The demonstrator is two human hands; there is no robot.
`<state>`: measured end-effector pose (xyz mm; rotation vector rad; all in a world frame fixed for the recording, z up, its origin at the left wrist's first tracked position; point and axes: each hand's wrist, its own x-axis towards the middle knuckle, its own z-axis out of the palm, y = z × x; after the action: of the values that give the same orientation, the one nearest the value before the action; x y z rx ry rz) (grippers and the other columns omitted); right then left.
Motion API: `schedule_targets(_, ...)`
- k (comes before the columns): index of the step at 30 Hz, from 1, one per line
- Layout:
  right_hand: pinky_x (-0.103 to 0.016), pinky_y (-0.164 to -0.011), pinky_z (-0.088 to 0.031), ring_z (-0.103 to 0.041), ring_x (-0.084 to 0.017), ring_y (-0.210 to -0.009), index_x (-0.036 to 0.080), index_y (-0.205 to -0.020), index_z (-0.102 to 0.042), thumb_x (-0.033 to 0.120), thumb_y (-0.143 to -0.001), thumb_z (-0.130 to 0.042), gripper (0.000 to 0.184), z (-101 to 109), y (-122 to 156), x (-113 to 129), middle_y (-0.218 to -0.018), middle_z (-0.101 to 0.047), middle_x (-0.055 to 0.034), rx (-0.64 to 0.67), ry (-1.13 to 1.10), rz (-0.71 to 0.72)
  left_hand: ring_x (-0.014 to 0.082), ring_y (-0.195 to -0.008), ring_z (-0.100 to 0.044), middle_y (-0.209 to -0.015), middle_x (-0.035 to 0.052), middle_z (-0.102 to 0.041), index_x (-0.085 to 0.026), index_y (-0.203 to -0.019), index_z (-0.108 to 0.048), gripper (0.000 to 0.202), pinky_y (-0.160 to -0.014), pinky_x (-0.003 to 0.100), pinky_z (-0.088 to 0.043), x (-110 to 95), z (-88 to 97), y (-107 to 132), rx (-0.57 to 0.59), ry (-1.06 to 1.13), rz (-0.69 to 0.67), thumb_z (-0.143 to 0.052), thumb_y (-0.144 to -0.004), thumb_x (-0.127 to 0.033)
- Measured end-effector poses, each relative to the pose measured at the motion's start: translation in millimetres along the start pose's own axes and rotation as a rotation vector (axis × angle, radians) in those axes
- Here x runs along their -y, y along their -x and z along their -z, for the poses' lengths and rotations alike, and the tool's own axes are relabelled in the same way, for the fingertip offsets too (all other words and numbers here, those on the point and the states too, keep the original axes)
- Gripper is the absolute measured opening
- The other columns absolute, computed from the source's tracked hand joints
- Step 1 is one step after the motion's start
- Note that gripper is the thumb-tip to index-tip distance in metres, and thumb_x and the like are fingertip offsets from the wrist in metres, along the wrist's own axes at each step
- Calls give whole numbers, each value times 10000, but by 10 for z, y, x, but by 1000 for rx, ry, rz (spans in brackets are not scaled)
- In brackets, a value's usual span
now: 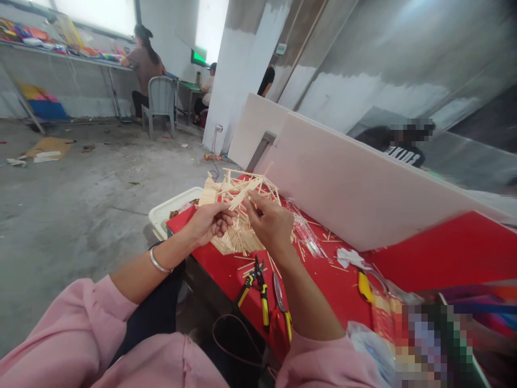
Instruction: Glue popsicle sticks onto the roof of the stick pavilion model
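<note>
A small panel of pale wooden sticks (241,196) lies between my two hands, in front of a larger openwork wooden-stick model (226,183). My left hand (212,221) has its fingers curled, with thumb and forefinger closed on the panel's near-left end. From the right, my right hand (271,222) pinches at the panel's other side; its fingertips partly hide the contact. Below the hands spreads a fan-like row of sticks (232,241). Yellow-and-black pruning cutters (258,280) and pliers with red and yellow handles (280,302) lie closer to me.
Loose sticks and clear plastic wrappers (307,231) are scattered over the red tabletop (327,291). A tall white board (323,178) borders its far right side. A white bin (161,210) stands at the left, and a crumpled tissue (350,257) lies at the right. Seated people (147,64) are farther off.
</note>
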<state>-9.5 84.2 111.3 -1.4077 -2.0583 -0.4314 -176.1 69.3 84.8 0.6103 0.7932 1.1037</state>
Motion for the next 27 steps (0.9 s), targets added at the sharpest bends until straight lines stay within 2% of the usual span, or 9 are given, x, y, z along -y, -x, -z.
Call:
schedule_targets(11, -261, -554, -284, -605, -130, -601, 259, -1176, -716, 412, -944, -511, 345, -28, -5, -16, -768, -745, -22, -52, 24, 53, 47, -337, -490, -485, -20, -595, -133, -620, -604, 222, -331, 162, -306, -30, -17, -39, 10, -159, -60, -670, -807, -235)
schedule_targets(17, -261, -555, -282, -602, -125, -611, 276, -1172, -717, 405, -941, -524, 327, -19, 0, -14, -780, -742, -16, -57, 21, 57, 39, -329, -457, -443, -34, -554, -139, -593, -581, 245, -336, 166, -286, -50, -50, -30, -9, -199, -68, -654, -819, -202)
schedule_targets(27, -257, -555, -282, -582, -121, -600, 265, -1169, -719, 421, -952, -489, 353, -14, -8, -9, -766, -739, -26, -40, 12, 53, 44, -336, -466, -477, -20, -585, -136, -597, -597, 239, -332, 179, -277, -68, -63, -24, -16, -190, -44, -613, -831, -183)
